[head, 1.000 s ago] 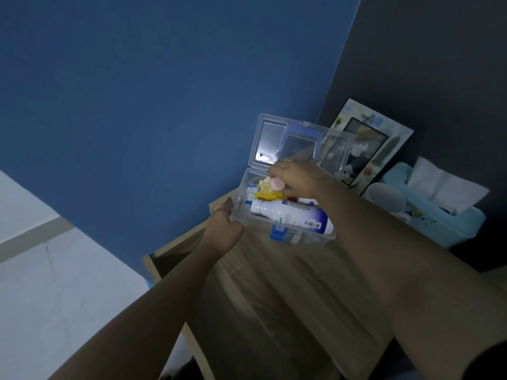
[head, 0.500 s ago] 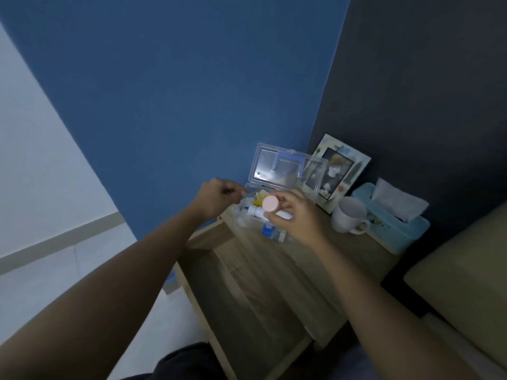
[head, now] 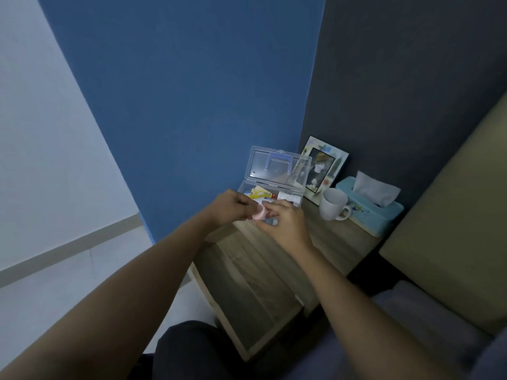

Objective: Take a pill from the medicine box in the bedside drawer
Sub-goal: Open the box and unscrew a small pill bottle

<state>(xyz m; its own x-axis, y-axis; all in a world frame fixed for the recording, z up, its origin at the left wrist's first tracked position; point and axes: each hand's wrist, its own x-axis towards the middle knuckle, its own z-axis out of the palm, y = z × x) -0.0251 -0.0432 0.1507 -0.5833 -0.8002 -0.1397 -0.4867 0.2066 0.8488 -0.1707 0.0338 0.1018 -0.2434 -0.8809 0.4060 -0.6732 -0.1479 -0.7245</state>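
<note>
A clear plastic medicine box (head: 297, 197) stands on the bedside table with its lid (head: 274, 168) raised; yellow packets and a white bottle lie inside. In front of the box both hands meet on a small pink pill container (head: 260, 213). My left hand (head: 227, 208) grips its left end, and my right hand (head: 285, 223) holds its right end with fingers curled. The wooden drawer (head: 247, 292) below stands pulled out towards me.
A white mug (head: 333, 204), a blue tissue box (head: 370, 212) and a picture frame (head: 323, 167) stand on the table to the right of the box. A blue wall rises behind, a bed edge (head: 452, 242) lies at the right, and white floor at the left.
My right hand lifted the pink container out of the box and drew it towards me. My left hand let go of the box and came onto the container. The view pulled back.
</note>
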